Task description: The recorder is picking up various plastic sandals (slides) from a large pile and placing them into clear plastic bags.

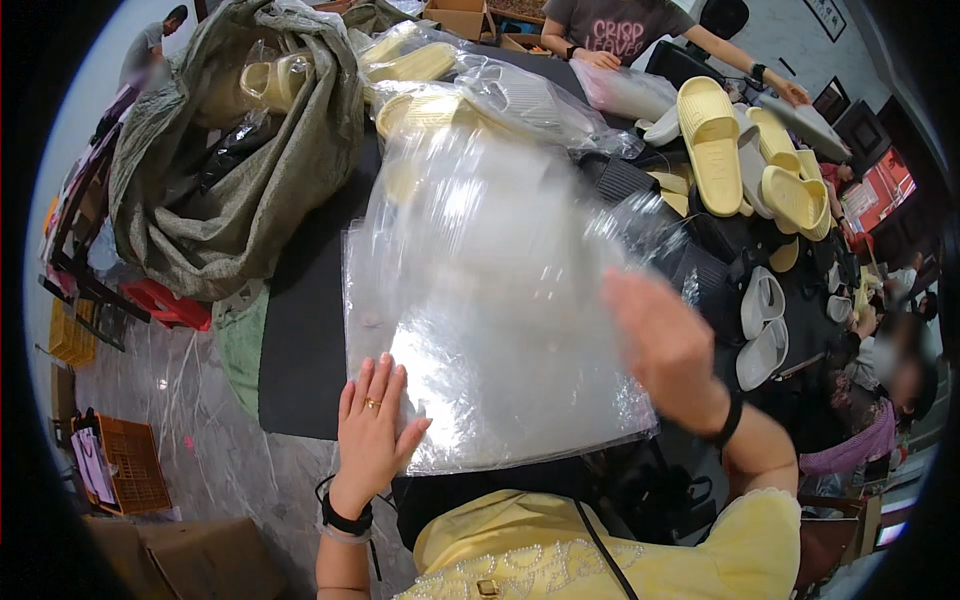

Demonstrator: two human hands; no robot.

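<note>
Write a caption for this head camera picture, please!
Left hand flat on clear plastic bags, right hand lifting one, yellow slippers nearby.

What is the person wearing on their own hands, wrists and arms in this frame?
Both hands are bare, no gloves. The left hand has a gold ring on one finger, and its wrist carries a black band with a paler one beside it. The right hand, motion-blurred, has a black band at the wrist. A pale yellow short sleeve covers the right upper arm.

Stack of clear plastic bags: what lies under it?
Under the stack of clear plastic bags the black table shows at the edges. The left hand presses flat on its near corner. Glare and the blurred right hand hide anything beneath the middle.
</note>
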